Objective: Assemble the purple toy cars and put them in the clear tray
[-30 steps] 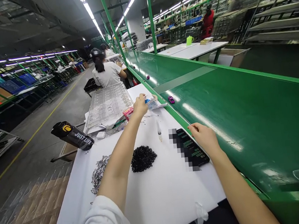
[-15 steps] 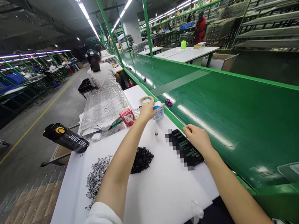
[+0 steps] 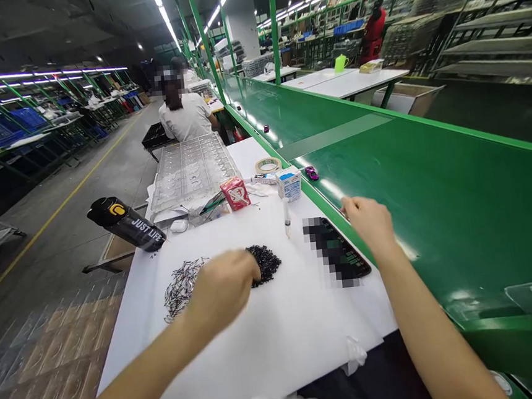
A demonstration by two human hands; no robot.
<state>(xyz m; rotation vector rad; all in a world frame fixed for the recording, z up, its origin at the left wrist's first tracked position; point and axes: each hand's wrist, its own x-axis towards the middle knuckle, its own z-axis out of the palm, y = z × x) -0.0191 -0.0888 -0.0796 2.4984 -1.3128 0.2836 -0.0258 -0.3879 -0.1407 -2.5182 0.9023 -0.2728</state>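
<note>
Right at the near edge of the pile of black pieces (image 3: 266, 264), on the white bench (image 3: 279, 353), a bare left hand (image 3: 222, 287), blurred by motion, its grip impossible to read: apart or together, cannot tell. Just left of the pile, a looser scatter of thin black pieces (image 3: 183, 287). Right of the pile and well apart from it, a bare right hand (image 3: 370, 224) above a black smartphone (image 3: 340, 252), the grip loosely apart, nothing in it. Beyond the pile, a syringe (image 3: 287, 219), and to its left a black "JUST LIFE" bottle (image 3: 126, 224) lying on its side. Farther past the pile, a clear plastic tray (image 3: 191, 172), a red box (image 3: 235, 193), a blue-and-white box (image 3: 289, 184) and a roll of masking tape (image 3: 268, 165). Beyond those, a pink toy car (image 3: 311, 172) on a green conveyor belt (image 3: 383, 152), then a co-worker in a white T-shirt (image 3: 187, 116), and, farthest, a person in red (image 3: 373, 28).
</note>
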